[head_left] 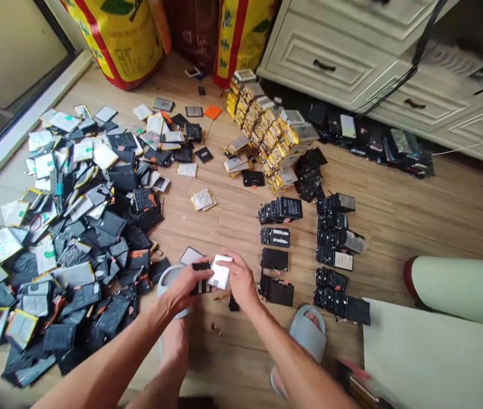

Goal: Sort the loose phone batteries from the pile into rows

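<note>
Low over the floor, between my slippered feet, both hands are closed and close together. My left hand (187, 285) grips a flat black phone battery (201, 277), its fingertips reaching the white one beside it. That white phone battery (220, 272) is pinched in my right hand (242, 278). A large loose heap of phone batteries (111, 224), black and silver-white, spreads to the left of my left hand. Stacked rows of black batteries (274, 259) stand just right of my right hand, with another column of black stacks (330, 253) beyond them.
Silver batteries with gold edges (267, 128) are stacked farther back, before a cream drawer cabinet (295, 65). Yellow sacks (117, 42) stand at the back. Dark phone-like devices (378, 139) lie along the cabinet's base. A white panel (433, 355) is at lower right.
</note>
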`<action>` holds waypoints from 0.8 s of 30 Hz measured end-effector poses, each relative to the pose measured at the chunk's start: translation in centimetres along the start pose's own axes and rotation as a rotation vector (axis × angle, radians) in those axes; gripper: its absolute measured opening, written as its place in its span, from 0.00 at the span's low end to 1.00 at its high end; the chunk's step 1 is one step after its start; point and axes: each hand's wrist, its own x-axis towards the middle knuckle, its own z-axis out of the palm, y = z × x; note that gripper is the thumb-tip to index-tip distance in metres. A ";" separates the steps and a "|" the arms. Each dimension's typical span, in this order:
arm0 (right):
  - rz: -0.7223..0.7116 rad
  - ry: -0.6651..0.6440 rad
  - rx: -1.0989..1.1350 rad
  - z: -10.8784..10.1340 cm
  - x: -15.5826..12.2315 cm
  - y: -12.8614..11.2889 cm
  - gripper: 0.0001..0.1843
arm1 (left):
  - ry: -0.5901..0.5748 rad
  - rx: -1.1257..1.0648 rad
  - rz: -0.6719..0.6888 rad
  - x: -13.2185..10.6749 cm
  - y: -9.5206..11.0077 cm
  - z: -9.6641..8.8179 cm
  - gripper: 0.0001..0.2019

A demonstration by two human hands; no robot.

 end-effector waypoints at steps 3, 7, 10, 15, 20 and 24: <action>0.166 0.060 0.215 0.5 1.3 -1.0 0.18 | 0.056 -0.059 0.125 0.7 0.4 1.4 0.27; 0.419 0.117 0.563 0.3 3.4 -1.8 0.27 | 0.199 -0.021 0.305 2.2 1.4 1.9 0.25; 0.415 -0.029 0.479 0.2 4.4 -2.0 0.24 | 0.227 0.058 0.360 2.9 1.9 1.8 0.24; 0.375 -0.020 0.201 0.6 4.9 -2.3 0.19 | 0.260 0.154 0.432 2.7 2.2 2.0 0.20; 0.341 -0.032 0.235 0.7 5.0 -3.3 0.20 | 0.195 0.123 0.427 1.9 3.2 1.8 0.22; 0.193 0.004 0.131 0.6 4.5 -4.5 0.22 | 0.186 0.147 0.436 1.6 3.8 2.0 0.25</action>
